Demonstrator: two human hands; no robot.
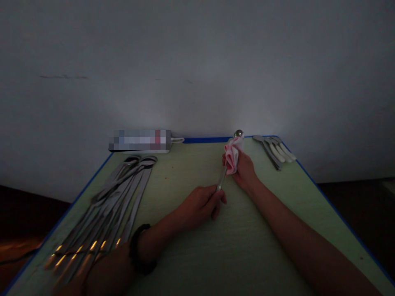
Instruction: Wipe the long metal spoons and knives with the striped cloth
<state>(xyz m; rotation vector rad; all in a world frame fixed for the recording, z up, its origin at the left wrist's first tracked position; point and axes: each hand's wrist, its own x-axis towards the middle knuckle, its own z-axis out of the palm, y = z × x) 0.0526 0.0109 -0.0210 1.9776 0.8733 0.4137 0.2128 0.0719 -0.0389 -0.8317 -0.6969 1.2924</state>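
My left hand (208, 203) is closed round the lower end of a metal spoon's handle (221, 179), above the middle of the table. The spoon is tilted, its shiny rounded bowl (238, 133) pointing away from me towards the wall. Higher up the handle, my right hand (246, 167) grips a pink and white cloth (232, 156) bunched around the spoon just below its bowl. The cloth hides that stretch of the handle and some of my right fingers.
Several long metal spoons (135, 187) lie in a pile on the left of the pale green table (247, 242). At the far right are several smaller spoons (271, 148), some white-handled. A blurred-out box-like object (140, 140) with a white cord (177, 140) sits at the back left, against the wall.
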